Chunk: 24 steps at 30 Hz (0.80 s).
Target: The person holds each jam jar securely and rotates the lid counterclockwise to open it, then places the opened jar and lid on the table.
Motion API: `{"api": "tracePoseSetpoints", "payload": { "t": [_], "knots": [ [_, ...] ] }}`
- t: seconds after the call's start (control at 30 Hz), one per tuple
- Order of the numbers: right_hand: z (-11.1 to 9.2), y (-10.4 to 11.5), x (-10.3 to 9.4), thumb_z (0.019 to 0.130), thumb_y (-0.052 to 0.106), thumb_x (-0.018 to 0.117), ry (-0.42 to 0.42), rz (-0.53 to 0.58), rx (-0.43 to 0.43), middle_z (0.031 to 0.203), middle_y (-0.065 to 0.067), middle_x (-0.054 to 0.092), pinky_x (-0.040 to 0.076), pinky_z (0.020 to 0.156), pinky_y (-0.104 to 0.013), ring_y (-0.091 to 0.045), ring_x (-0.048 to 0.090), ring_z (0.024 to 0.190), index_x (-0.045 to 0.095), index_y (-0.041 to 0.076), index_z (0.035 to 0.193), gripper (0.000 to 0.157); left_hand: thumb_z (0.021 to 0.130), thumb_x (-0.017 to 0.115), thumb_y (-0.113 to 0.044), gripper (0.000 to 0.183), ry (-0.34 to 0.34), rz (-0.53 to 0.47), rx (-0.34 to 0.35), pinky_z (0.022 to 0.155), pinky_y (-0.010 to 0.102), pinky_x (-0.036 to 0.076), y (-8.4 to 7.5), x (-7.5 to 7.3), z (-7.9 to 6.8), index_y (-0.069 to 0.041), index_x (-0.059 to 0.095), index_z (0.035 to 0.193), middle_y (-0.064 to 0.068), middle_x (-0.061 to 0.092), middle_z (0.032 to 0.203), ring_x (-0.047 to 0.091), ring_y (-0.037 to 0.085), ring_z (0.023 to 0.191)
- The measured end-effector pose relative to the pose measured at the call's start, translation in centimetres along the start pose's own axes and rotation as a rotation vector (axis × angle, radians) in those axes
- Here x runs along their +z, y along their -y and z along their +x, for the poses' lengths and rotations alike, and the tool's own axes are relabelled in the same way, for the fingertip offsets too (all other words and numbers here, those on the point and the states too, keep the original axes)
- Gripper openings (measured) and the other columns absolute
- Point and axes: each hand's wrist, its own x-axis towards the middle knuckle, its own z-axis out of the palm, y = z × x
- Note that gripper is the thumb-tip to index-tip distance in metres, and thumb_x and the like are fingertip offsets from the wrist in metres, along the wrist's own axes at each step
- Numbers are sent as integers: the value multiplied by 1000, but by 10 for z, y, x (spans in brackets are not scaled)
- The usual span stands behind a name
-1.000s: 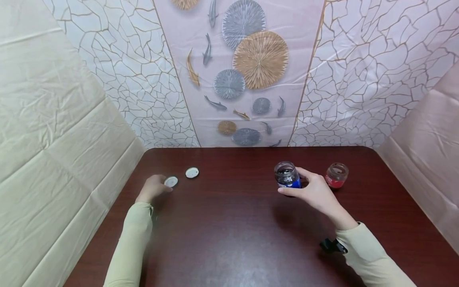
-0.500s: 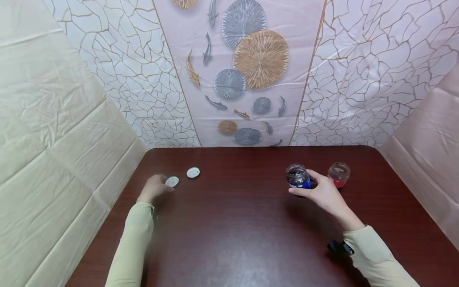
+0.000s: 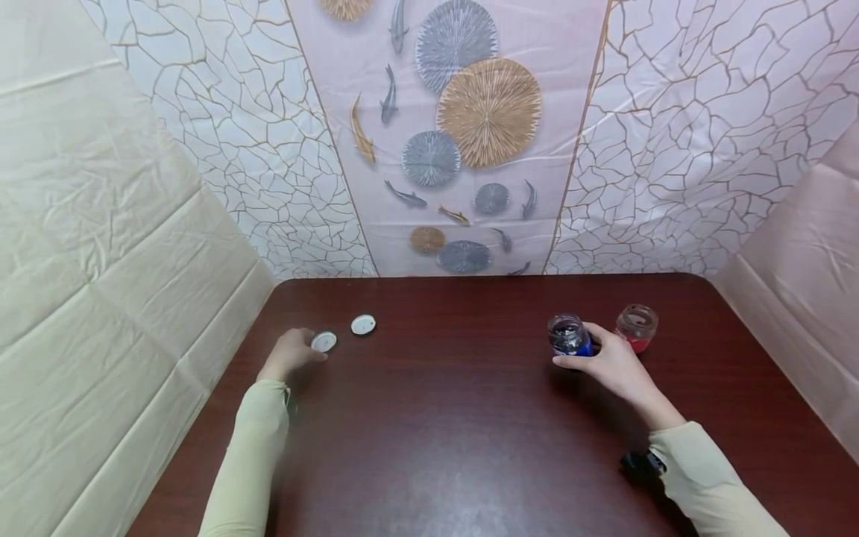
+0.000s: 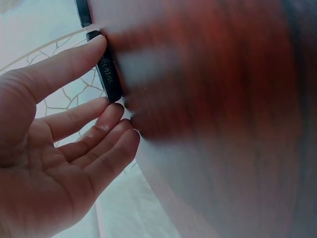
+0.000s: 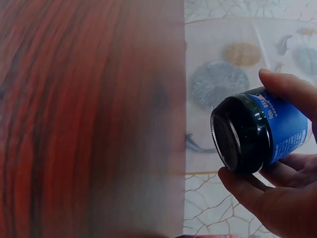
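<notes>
Nearest the viewer, both pale green sleeves reach forward over the dark red-brown wooden table (image 3: 429,440); a small black strap shows at the right wrist.

Left hand (image 3: 290,355): rests on the table at the left side. Its fingertips (image 4: 110,111) touch the near white lid (image 3: 323,341), which lies flat on the wood. In the left wrist view the fingers are nearly straight and the lid's dark rim sits against the index finger and the tips of the others. The hand is relaxed and open, touching the lid rather than clasping it.

Right hand (image 3: 614,364): grasps the blue-labelled jar (image 3: 569,335), thumb on the near side, fingers wrapped round the far side. The jar is uncapped, with dark contents at the mouth. It is upright, low at the table's right side; I cannot tell whether its base touches the wood. The right wrist view shows the same jar (image 5: 257,130), blue label facing out, fingers curled round it.

Just right of that hand stands an uncapped red jar (image 3: 636,327), apart from the blue one.

Farther left, a second white lid (image 3: 363,324) lies just beyond the first, not touching it.

Behind, the table edge meets a backdrop (image 3: 463,142) printed with fish and round leaf shapes.
</notes>
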Motion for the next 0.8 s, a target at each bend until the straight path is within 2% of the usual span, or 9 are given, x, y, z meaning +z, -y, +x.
{"api": "tracePoseSetpoints", "payload": {
  "t": [0.17,0.5,0.8],
  "knots": [
    [3,-9,2,84,42,82,5,-12,16,122,-27,64,49,92,-58,-40,62,107,50,-4,138,79,78,80,-10,63,3,-7,0,101,59,43,0,2,0,21,54,127,37,60,123,56,51,116],
    [8,-23,6,81,39,84,-10,-18,0,121,-28,64,48,92,-57,-41,61,107,53,-5,133,75,78,80,-10,59,-2,3,12,97,58,45,-1,1,1,20,57,123,34,64,116,60,47,109],
    [16,-25,10,80,36,85,14,-5,-1,120,-28,64,48,93,-55,-41,61,108,54,-6,130,72,79,80,-10,58,1,-2,4,98,59,45,1,2,1,20,57,123,35,63,117,60,47,109]
  ]
}}
